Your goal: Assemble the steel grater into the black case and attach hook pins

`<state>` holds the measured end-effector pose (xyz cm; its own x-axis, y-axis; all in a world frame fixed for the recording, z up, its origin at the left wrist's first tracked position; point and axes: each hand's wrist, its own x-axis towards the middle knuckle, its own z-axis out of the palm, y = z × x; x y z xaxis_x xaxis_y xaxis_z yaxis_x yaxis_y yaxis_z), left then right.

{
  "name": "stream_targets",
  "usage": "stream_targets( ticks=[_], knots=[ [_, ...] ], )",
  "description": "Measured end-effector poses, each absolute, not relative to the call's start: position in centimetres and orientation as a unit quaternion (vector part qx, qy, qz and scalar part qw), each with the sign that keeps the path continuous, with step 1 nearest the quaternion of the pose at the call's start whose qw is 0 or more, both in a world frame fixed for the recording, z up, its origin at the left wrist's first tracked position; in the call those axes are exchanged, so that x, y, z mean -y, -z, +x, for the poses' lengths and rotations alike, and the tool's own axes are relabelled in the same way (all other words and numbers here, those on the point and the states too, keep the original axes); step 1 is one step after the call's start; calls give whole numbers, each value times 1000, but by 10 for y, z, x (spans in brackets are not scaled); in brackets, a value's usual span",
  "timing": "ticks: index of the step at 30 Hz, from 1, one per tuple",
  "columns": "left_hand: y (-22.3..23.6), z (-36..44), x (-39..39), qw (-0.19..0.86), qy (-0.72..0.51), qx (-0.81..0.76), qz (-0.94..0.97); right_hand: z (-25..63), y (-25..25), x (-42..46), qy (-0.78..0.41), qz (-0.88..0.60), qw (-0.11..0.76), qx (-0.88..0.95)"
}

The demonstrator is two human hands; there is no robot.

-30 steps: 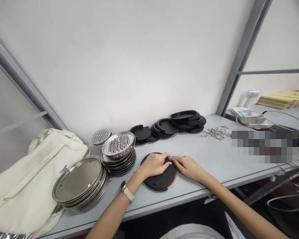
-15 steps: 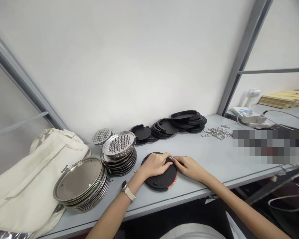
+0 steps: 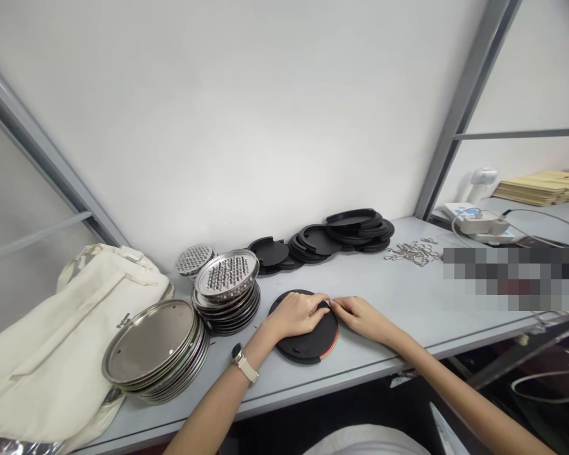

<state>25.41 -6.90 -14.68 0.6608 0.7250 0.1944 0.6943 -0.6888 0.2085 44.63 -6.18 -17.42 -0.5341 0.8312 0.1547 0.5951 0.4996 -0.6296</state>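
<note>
A round black disc (image 3: pixel 308 344) lies flat on the bench, with a red and yellow strip along its lower right edge. My left hand (image 3: pixel 298 314) is on top of it, holding it down, index finger and thumb reaching towards its right rim. At that rim my right hand (image 3: pixel 358 317) is closed in a pinch, meeting the left index fingertip. A small silvery metal piece sits between the fingertips, mostly hidden by them. Behind the right hand lies a pile of small silvery wire-like metal pieces (image 3: pixel 413 252).
Left of the disc stand stacked round metal graters (image 3: pixel 227 276) and stacked metal discs (image 3: pixel 154 341). More black discs (image 3: pixel 320 241) are heaped against the wall. A cream cloth bag (image 3: pixel 71 335) lies at far left; white devices with cables (image 3: pixel 477 218) are at right.
Both hands stay at the disc's right rim. The right fingertips have shifted very slightly, and the silvery piece between the fingers shows less than before.
</note>
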Motion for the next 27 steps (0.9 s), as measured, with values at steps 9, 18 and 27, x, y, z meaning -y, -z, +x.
stream_targets(
  ticks=[9, 18, 27],
  knots=[
    [148, 254, 69, 62, -129, -392, 909, 447, 174, 61, -255, -426, 223, 839],
    [145, 254, 70, 77, -128, -396, 906, 447, 177, 62, -229, -425, 226, 846],
    [147, 253, 69, 83, -150, -388, 906, 446, 179, 64, -182, -434, 229, 852]
  ],
)
